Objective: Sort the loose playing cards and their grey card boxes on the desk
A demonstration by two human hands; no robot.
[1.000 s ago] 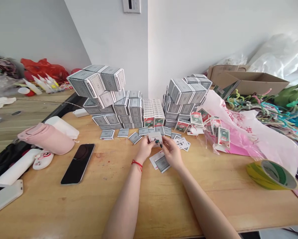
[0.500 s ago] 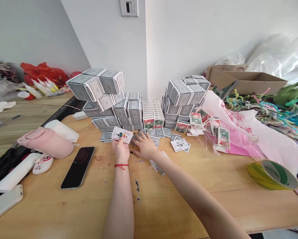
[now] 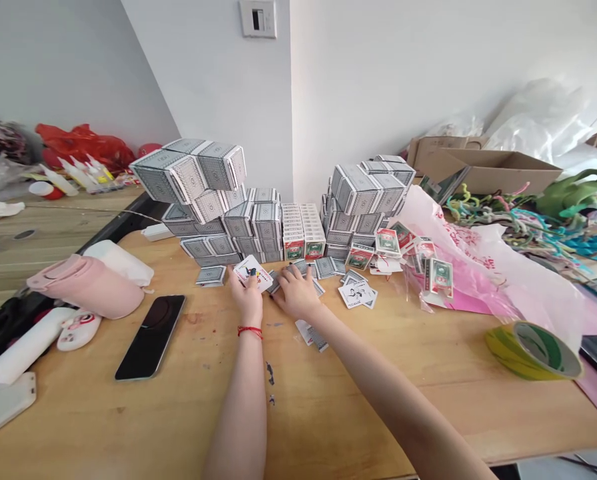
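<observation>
Several playing cards, the top one a joker [image 3: 253, 273] lying face up, are held in my left hand [image 3: 246, 303] with the thumb across them. Just to the right, my right hand [image 3: 297, 293] is palm down over grey-backed playing cards [image 3: 274, 283] on the table, its thumb and fingers closing around them. Some of those cards are hidden under the hand. Behind both hands rise tall stacks of grey-backed card decks [image 3: 267, 230], with two columns of boxed cards [image 3: 303, 230] between them. Loose cards [image 3: 357, 293] lie right of my right hand, and more cards [image 3: 312, 335] lie beside its wrist.
To the left are a black phone [image 3: 151, 338], a pink bottle [image 3: 86, 287] and a white mouse [image 3: 78, 331]. A roll of yellow tape [image 3: 533, 351], plastic wrapping [image 3: 503, 267] and loose card boxes [image 3: 438, 277] are on the right. A cardboard box [image 3: 498, 171] stands behind.
My right hand has drawn its thumb in toward its fingers over the cards. My left hand has turned its cards and come slightly closer to the right hand. The whole view has shifted slightly.
</observation>
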